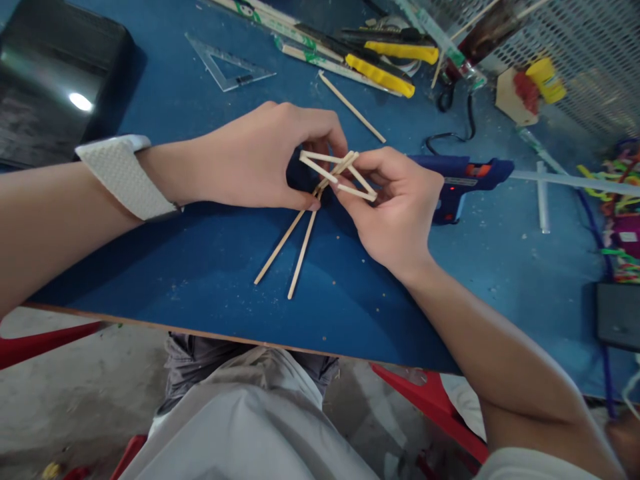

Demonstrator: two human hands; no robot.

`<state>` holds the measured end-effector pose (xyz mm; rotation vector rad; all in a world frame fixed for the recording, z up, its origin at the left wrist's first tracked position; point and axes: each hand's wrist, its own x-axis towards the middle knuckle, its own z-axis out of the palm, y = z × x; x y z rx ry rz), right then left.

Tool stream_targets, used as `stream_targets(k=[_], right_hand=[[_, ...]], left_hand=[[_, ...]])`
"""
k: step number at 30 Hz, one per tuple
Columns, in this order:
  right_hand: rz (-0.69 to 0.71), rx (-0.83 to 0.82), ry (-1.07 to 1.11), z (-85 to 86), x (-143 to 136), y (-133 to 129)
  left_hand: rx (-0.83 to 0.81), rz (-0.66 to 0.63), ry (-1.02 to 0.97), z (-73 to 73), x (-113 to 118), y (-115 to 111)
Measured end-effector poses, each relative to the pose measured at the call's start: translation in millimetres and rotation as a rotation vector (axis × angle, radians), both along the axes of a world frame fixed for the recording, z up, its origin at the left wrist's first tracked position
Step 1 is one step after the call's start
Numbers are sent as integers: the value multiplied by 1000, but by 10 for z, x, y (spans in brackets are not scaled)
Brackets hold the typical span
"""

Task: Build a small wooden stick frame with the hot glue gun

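Both my hands hold a small frame of thin wooden sticks (pixel 319 168) just above the blue table. Two triangular loops form its upper part, and two longer sticks cross and spread downward toward me. My left hand (pixel 250 157), with a white watch band on the wrist, pinches the frame near the crossing between thumb and fingers. On the other side, my right hand (pixel 400 207) grips the right-hand loop; some of its fingertips are hidden behind the sticks. A blue glue gun (pixel 457 175) lies just right of my right hand, with a clear glue stick at its back.
A loose stick (pixel 353 107) lies beyond my hands. Farther back are a clear set square (pixel 227 70), yellow-and-black cutters (pixel 380 75) and paper-wrapped sticks. A black case (pixel 55 80) stands at left. At right are a short glue stick (pixel 543 200) and a black box (pixel 619 315).
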<state>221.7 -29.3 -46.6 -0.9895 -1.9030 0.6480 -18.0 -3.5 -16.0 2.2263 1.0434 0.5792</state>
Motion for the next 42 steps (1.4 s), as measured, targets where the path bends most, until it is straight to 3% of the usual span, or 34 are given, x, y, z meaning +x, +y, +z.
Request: stream_targets(k=[6, 18, 32, 42], right_hand=[[-4, 51, -21, -36, 11, 27], [-10, -5, -22, -3, 6, 0], [-5, 11, -37, -4, 12, 1], [-16, -28, -25, -1, 3, 4]], left_hand=[[43, 0, 25, -15, 6, 3], [90, -23, -37, 23, -35, 4], [130, 40, -53, 44, -6, -40], [92, 30, -84, 55, -9, -38]])
